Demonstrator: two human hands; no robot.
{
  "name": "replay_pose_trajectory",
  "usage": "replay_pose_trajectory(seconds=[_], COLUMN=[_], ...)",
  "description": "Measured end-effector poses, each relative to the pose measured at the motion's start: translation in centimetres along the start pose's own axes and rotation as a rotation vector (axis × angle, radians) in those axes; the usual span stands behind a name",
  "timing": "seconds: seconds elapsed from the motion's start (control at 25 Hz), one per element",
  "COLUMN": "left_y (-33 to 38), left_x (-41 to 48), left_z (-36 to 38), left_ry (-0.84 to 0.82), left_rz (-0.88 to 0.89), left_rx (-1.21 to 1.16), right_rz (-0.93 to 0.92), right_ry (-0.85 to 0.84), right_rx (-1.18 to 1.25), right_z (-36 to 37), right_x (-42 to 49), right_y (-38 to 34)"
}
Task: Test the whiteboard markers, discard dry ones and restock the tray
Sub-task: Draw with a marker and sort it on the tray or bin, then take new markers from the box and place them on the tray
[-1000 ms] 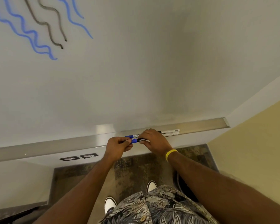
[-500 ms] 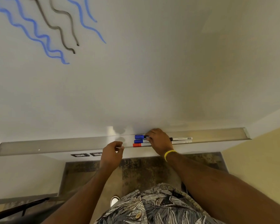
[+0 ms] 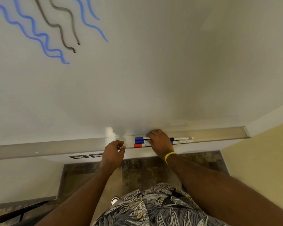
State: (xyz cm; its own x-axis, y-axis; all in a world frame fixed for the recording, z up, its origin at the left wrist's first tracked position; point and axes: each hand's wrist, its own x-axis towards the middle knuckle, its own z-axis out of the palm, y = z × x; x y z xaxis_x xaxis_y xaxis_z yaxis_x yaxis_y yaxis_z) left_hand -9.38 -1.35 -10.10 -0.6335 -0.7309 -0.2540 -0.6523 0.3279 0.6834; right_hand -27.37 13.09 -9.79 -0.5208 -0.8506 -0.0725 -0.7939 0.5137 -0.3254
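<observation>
My left hand (image 3: 112, 154) has let go since a second ago, fingers loosely curled and empty, at the long metal tray (image 3: 55, 147). Blue- and red-capped white markers (image 3: 141, 142) lie in it under my right hand (image 3: 158, 142), fingers bent over them; I cannot tell if it grips.

Shirt (image 3: 162, 209): leaf print in grey, black and white (forearms bare)
Button (image 3: 139, 216): round, light brown, on the shirt front
Wristband (image 3: 169, 156): thin, yellow, on the right wrist
Shoe (image 3: 114, 200): white toe
Left hand (image 3: 112, 154), right hand (image 3: 158, 142): bare
</observation>
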Motion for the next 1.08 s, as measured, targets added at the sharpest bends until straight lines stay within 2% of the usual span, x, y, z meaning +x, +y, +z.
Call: replay_pose_trajectory(seconds=[0.16, 0.28, 0.36, 0.76, 1.08], left_y=[-0.1, -0.4, -0.6, -2.5, -7.0], left_x=[0.1, 0.1, -0.1, -5.8, -15.4], left_z=[-0.2, -0.7, -1.0, -2.8, -4.2], left_ry=[0.01, 0.034, 0.02, -0.03, 0.049], left_rz=[0.035, 0.197, 0.238, 0.092, -0.171], left_rx=[0.028, 0.236, 0.379, 0.834, 0.754], right_rz=[0.007, -0.032, -0.069, -0.176, -0.323], right_ry=[-0.007, -0.024, -0.037, -0.244, -0.292], right_rx=[0.019, 0.028, 0.024, -0.067, -0.223], right_z=[-0.6, -1.1, -1.4, -1.2, 1.2], right_x=[-0.5, -1.3, -1.7, -3.2, -5.7], right_y=[-0.2, -0.7, -0.9, -2.0, -6.3])
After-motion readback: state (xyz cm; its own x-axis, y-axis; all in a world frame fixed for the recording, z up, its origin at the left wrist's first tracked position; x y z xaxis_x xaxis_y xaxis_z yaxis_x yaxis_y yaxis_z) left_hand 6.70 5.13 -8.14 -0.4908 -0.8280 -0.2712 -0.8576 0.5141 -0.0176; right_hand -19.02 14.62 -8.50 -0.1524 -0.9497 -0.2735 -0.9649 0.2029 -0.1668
